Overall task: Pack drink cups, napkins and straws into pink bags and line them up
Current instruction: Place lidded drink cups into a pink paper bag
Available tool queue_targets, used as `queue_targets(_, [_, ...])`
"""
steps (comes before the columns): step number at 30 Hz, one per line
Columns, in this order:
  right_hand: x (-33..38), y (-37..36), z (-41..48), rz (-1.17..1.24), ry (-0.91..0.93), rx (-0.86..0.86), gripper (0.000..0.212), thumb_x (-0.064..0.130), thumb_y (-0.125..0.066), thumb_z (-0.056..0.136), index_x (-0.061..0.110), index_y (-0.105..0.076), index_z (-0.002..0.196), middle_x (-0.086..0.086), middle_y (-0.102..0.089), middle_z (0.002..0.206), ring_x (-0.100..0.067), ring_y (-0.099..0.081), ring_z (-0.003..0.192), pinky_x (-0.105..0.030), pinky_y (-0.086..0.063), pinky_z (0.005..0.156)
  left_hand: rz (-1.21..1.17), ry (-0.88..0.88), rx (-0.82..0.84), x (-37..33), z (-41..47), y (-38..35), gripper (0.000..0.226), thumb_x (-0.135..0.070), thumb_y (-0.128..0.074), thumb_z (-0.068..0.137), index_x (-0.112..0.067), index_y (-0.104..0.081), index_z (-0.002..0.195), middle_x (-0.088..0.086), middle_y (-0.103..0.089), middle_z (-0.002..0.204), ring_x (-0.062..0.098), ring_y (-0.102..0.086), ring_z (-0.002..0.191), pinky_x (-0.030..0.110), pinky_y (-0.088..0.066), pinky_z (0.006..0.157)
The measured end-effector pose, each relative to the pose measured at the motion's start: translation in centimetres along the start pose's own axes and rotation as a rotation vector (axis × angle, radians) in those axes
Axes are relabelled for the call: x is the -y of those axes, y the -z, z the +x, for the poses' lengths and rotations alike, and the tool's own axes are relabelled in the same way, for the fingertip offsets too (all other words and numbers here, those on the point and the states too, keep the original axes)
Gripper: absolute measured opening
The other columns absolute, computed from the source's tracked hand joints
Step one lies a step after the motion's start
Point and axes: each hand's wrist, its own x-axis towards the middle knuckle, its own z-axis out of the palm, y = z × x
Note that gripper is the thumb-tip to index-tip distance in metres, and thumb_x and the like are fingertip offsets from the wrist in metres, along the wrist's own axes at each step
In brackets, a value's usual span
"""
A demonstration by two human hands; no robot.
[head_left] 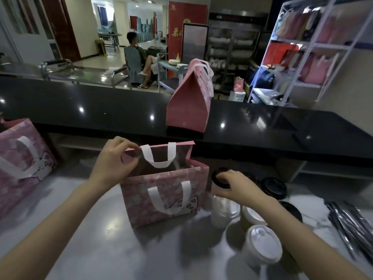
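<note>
An open pink bag (161, 197) with white handles and a cartoon print stands on the grey counter in front of me. My left hand (115, 158) pinches the bag's far rim at its left corner and holds the mouth apart. My right hand (238, 186) grips a black-lidded cup (219, 178) from above, just right of the bag. More cups stand around it: a white-lidded cup (261, 245) nearest me, another (224, 213) under my right hand, and a black-lidded cup (274, 187) behind. Dark wrapped straws (351, 223) lie at the right.
A closed pink bag (189, 104) stands on the raised black ledge (101, 110) behind. Another pink bag (22, 162) sits at the left edge. Beyond the ledge are a white shelf rack (314, 47) and a seated person (139, 57).
</note>
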Motion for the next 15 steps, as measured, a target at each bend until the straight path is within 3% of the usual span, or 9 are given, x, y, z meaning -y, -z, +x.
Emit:
queue_targets(3, [-0.9,-2.4,-1.0,-0.167,-0.068,0.17,0.084,0.056,-0.07,0.072,0.029,-0.036,0.144,0.0,-0.046,0.136,-0.025,-0.044,0.121,-0.039,-0.045,0.095,0.055,-0.115,0.181,0.3,0.5,-0.4,0.042,-0.016,-0.083,0.071,-0.016,-0.068,0.11,0.002,-0.056,0.117,0.021,-0.052,0.108,0.036,-0.048,0.089])
queue_targets(6, [-1.5,-4.0,-1.3,-0.19,-0.084,0.194,0.087,0.054,-0.072,0.069,0.028,-0.037,0.144,-0.001,-0.046,0.136,-0.025,-0.045,0.119,-0.037,-0.044,0.095,0.108,-0.149,0.336,1.3,0.5,-0.9,0.057,-0.039,-0.083,0.069,-0.03,-0.062,0.121,-0.008,-0.053,0.127,0.016,-0.048,0.118,0.039,-0.044,0.099])
queue_targets(8, [-1.5,-4.4,-1.4,-0.166,-0.071,0.187,0.084,0.052,-0.073,0.068,0.027,-0.041,0.141,0.0,-0.047,0.134,-0.024,-0.046,0.117,-0.036,-0.044,0.095,0.13,-0.133,0.396,2.1,0.5,-1.2,0.067,-0.055,-0.079,0.067,-0.037,-0.056,0.127,-0.012,-0.049,0.134,0.014,-0.04,0.127,0.041,-0.033,0.109])
queue_targets(10, [-1.1,-4.0,-1.7,-0.153,-0.054,0.185,0.085,0.052,-0.074,0.066,0.029,-0.041,0.141,0.003,-0.046,0.134,-0.021,-0.045,0.117,-0.035,-0.044,0.096,0.172,-0.127,0.442,2.5,0.4,-1.4,0.078,-0.065,-0.072,0.064,-0.041,-0.047,0.134,-0.014,-0.038,0.144,0.013,-0.027,0.137,0.047,-0.012,0.117])
queue_targets(12, [-0.6,-2.3,-2.1,-0.091,-0.05,0.154,0.087,0.05,-0.077,0.065,0.031,-0.041,0.142,0.006,-0.045,0.135,-0.017,-0.045,0.12,-0.031,-0.043,0.098,0.211,-0.13,0.474,2.7,0.1,-1.6,0.092,-0.074,-0.064,0.061,-0.042,-0.036,0.142,-0.017,-0.026,0.152,0.009,-0.01,0.143,0.05,0.007,0.116])
queue_targets(15, [0.4,3.5,-2.4,0.02,-0.025,0.032,0.086,0.045,-0.082,0.062,0.031,-0.046,0.139,0.007,-0.049,0.129,-0.013,-0.048,0.117,-0.026,-0.04,0.097,0.24,-0.127,0.537,2.4,-0.6,-1.7,0.108,-0.082,-0.058,0.058,-0.041,-0.018,0.15,-0.016,-0.009,0.159,0.009,0.006,0.146,0.051,0.015,0.114])
